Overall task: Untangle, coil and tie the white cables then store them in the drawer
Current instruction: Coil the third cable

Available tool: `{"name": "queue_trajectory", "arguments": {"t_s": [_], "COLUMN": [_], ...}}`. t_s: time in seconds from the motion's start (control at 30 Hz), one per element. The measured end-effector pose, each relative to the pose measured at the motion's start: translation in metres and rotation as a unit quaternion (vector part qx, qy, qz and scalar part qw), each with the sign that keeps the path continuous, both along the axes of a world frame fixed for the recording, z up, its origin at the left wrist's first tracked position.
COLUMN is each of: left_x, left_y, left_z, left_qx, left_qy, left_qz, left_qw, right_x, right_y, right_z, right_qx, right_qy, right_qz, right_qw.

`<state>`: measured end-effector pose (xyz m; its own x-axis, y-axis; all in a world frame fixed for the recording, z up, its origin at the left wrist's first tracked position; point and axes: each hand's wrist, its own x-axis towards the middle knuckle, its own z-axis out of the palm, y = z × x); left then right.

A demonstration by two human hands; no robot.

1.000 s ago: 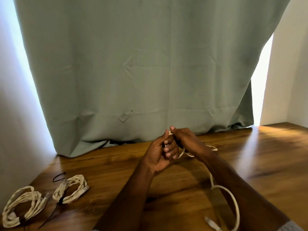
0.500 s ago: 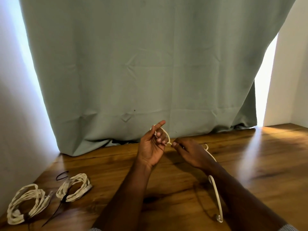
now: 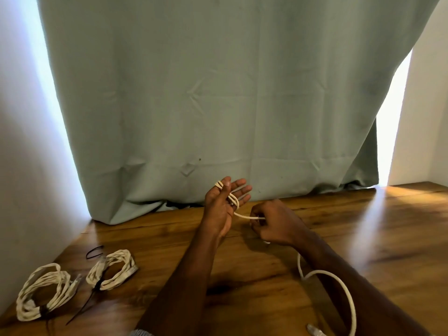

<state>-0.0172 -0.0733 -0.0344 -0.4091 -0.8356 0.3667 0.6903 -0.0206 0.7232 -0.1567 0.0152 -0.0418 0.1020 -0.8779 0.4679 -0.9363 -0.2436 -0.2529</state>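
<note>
My left hand is raised above the wooden table, palm towards me, fingers straight and spread. A white cable is looped round it, over the forefinger and across the palm. My right hand sits just to the right, fingers curled, pinching the cable where it leaves the left hand. The rest of the cable hangs below my right forearm in a loose arc, its plug end lying at the bottom edge.
Two coiled white cables tied with black zip ties lie at the left: one near the corner, one beside it. A loose black tie lies behind them. A green curtain hangs behind the wooden table.
My hands have come apart. The left hand opened with the cable wound on it, and the right hand drew the cable out to the right and lower.
</note>
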Motion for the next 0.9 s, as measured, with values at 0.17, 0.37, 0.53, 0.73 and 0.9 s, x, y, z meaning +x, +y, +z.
{"name": "queue_trajectory", "arguments": {"t_s": [0.17,0.37,0.53,0.73,0.9], "left_x": [-0.004,-0.002,0.01,0.007,0.006], "left_y": [0.001,-0.006,-0.014,-0.02,-0.024], "left_z": [-0.026,-0.054,-0.052,-0.056,-0.059], "left_qx": [-0.225,-0.311,-0.242,-0.211,-0.202], "left_qy": [-0.281,-0.419,-0.441,-0.448,-0.455], "left_qz": [0.173,0.194,0.242,0.238,0.196], "left_qw": [0.917,0.831,0.83,0.836,0.845], "right_x": [-0.008,-0.022,-0.037,-0.05,-0.053], "right_y": [-0.002,-0.006,0.001,0.007,0.009], "right_z": [-0.001,-0.008,-0.002,-0.002,-0.012], "right_qx": [-0.061,-0.114,-0.13,0.241,0.39], "right_qy": [-0.089,-0.053,-0.14,-0.13,-0.308], "right_qz": [0.075,0.081,0.024,-0.047,0.04], "right_qw": [0.991,0.989,0.981,0.961,0.867]}}
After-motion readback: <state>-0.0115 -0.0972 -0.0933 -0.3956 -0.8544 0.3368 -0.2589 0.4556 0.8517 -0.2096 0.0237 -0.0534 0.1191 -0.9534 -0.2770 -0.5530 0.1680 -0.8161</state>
